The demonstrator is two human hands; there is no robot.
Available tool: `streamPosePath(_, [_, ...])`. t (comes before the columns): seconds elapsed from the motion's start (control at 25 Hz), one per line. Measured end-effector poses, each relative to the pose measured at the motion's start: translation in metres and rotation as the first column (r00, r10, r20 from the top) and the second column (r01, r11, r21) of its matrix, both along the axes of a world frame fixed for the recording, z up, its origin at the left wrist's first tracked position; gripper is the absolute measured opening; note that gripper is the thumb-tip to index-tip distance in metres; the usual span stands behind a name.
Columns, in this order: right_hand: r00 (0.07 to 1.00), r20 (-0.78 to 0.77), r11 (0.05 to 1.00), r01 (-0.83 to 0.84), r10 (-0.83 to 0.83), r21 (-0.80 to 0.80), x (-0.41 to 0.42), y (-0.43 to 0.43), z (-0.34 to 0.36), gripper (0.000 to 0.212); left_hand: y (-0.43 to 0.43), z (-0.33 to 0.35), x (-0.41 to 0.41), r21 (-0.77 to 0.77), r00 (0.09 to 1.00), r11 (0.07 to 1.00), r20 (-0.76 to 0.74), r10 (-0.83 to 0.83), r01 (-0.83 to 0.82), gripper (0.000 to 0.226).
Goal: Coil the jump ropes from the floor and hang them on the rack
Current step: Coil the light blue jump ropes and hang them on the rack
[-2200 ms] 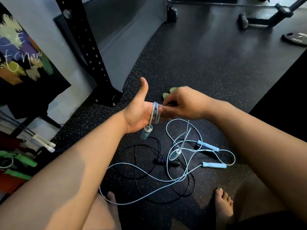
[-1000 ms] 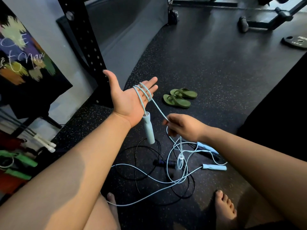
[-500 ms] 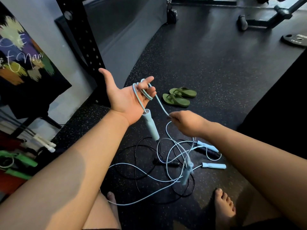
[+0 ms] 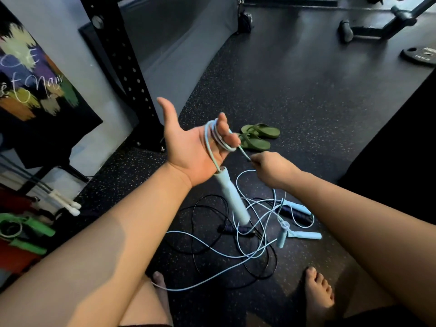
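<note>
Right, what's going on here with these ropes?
A person is coiling a light blue jump rope: loops sit round the fingers of the left hand, its handle dangling below the palm. The right hand pinches the cord leading off the coil. The rest lies tangled with a black rope on the floor.

The left hand [image 4: 188, 149] is turning from thumb-up to palm-up, and its fingers [image 4: 223, 121], flat a second ago, are bending over the loops of the light blue jump rope [image 4: 243, 152]. The right hand [image 4: 271, 169], which was up against those fingers, is dropping below them, sliding along the cord and rising again, pinching it just beside the left fingertips. The loops are growing from two to what looks like three or four, though they overlap. The near handle [image 4: 232, 197] is now hanging free below the left palm. The far handle [image 4: 282, 237] is dragging across the floor [image 4: 306, 102] toward its right edge.
</note>
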State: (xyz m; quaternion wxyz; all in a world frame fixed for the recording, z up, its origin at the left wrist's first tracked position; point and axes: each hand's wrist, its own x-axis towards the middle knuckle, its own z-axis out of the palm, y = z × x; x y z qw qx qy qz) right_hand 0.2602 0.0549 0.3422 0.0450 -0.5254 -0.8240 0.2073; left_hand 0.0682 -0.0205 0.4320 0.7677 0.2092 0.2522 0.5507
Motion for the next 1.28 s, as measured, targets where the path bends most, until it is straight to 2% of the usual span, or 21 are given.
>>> streamPosePath(0.2, [0.987,-0.035,0.988,-0.156,0.156,0.014,-0.008,-0.015,0.006,0.038,0.014,0.001,-0.031,0.059,0.966,0.966,-0.031,0.255,-0.253,0.131])
streamPosePath(0.32, [0.958,-0.105,0.958,-0.252,0.267,0.139,-0.014,-0.024,0.021,0.039,0.022,0.002,-0.044,0.037,0.924,0.927,-0.078,0.374,-0.373,0.127])
streamPosePath(0.4, [0.928,-0.127,0.915,-0.310,0.351,0.257,-0.016,-0.028,0.035,0.034,0.028,-0.003,-0.047,0.030,0.902,0.926,-0.218,0.373,-0.376,0.127])
streamPosePath(0.56, [0.876,-0.204,0.866,-0.349,0.437,0.357,-0.016,-0.030,0.062,0.037,0.032,-0.017,-0.043,0.065,0.821,0.977,-0.532,0.208,-0.205,0.123])
streamPosePath(0.68, [0.848,-0.330,0.883,-0.289,0.416,0.369,-0.014,-0.026,0.076,0.032,0.028,-0.021,-0.030,0.075,0.752,0.996,-0.659,0.006,0.058,0.129])
streamPosePath(0.8, [0.839,-0.411,0.913,-0.219,0.357,0.345,-0.009,-0.020,0.081,0.021,0.021,-0.023,-0.019,0.032,0.635,0.929,-0.738,-0.227,0.369,0.132])
streamPosePath(0.92, [0.840,-0.446,0.932,-0.174,0.309,0.317,0.000,-0.009,0.078,0.016,0.016,-0.021,-0.014,-0.023,0.517,0.824,-0.768,-0.377,0.567,0.134])
streamPosePath(1.0, [0.848,-0.464,0.954,-0.146,0.257,0.262,0.006,-0.002,0.071,0.018,0.014,-0.016,-0.013,-0.019,0.538,0.820,-0.746,-0.392,0.572,0.132])
streamPosePath(1.16, [0.808,-0.551,0.978,-0.179,0.208,0.105,0.009,0.002,0.049,0.035,0.012,-0.007,-0.009,0.070,0.745,0.887,-0.575,-0.338,0.456,0.121])
streamPosePath(1.28, [0.792,-0.599,0.981,-0.185,0.118,-0.052,0.005,-0.002,0.031,0.040,0.010,-0.006,-0.006,0.117,0.871,0.931,-0.408,-0.272,0.346,0.118])
